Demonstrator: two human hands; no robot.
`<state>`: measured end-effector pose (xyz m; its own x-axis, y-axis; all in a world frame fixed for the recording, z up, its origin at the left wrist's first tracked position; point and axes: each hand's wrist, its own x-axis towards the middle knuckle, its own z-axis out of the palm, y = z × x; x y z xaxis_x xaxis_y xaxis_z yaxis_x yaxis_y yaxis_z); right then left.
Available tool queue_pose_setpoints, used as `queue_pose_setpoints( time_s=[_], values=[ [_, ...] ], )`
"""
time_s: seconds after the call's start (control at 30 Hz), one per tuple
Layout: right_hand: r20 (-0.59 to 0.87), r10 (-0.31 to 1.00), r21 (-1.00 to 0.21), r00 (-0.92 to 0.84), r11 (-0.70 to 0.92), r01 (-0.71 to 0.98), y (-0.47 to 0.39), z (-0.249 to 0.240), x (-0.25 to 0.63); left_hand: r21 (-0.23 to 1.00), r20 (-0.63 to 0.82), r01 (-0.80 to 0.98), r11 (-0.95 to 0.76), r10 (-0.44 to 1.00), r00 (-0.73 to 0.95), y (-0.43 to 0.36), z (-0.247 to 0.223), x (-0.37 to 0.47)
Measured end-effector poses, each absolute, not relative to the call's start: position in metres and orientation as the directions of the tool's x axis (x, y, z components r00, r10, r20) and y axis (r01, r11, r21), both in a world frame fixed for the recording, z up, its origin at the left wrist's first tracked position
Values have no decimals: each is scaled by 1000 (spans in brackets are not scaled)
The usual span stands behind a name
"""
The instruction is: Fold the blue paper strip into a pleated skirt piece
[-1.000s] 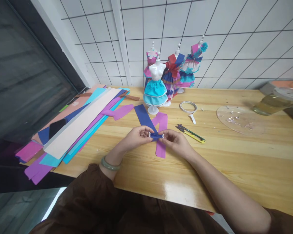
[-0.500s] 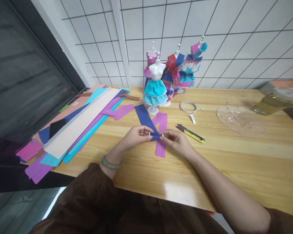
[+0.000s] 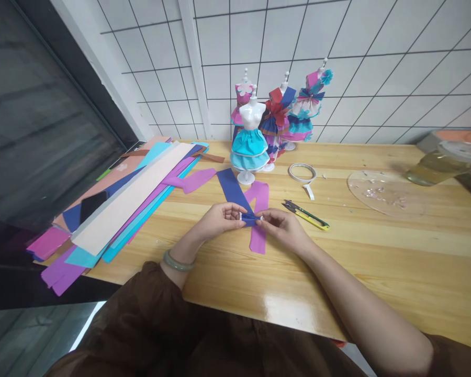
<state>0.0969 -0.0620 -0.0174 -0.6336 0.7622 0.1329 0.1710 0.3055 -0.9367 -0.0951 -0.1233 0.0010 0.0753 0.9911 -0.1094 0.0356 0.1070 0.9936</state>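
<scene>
Between my two hands is a small pleated piece of dark blue paper (image 3: 251,216) with white edging at its ends. My left hand (image 3: 221,219) pinches its left end, and my right hand (image 3: 281,225) pinches the right end. Beneath it a flat dark blue strip (image 3: 233,187) and a purple strip (image 3: 258,241) lie crossed on the table. Close by, a small white mannequin (image 3: 253,113) wears a tiered turquoise skirt (image 3: 249,149). Yellow and black thread snips (image 3: 306,215) rest to the right of my right hand.
Stacked coloured paper strips (image 3: 129,201) cover the table's left side, a dark phone-like object (image 3: 93,208) among them. Dressed mannequins (image 3: 277,112) stand behind. A tape roll (image 3: 302,172), a clear plate (image 3: 382,195) with tiny bits and a cup of liquid (image 3: 429,166) are on the right.
Both hands stay almost in place, still pinching the pleated blue paper. Only a very slight shift of the fingers and the view shows.
</scene>
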Motion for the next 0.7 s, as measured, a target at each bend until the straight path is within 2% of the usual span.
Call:
queue_pose_setpoints(
  time_s=[0.2, 0.33, 0.4, 0.5, 0.6, 0.7],
  values=[
    [161, 752, -914, -639, 358, 190, -61, -19, 98, 994, -102, 60, 96, 990, 101, -123, -1, -96],
    [159, 757, -909, -634, 363, 205, -60, -19, 98, 973, 33, 229, -41, 999, 35, -126, 2, -94],
    [154, 762, -910, -630, 357, 210, -59, -19, 98, 915, 179, 365, -171, 984, 11, -128, 6, -92],
    [149, 764, -909, -628, 357, 217, -59, -19, 98, 770, 333, 536, -346, 935, 124, -130, 12, -89],
    [158, 759, -899, -631, 375, 225, -61, -19, 98, 663, 336, 625, -413, 909, 245, -131, 14, -88],
    [164, 745, -883, -646, 403, 240, -62, -18, 98, 619, 320, 654, -435, 900, 296, -130, 11, -89]
  ],
)
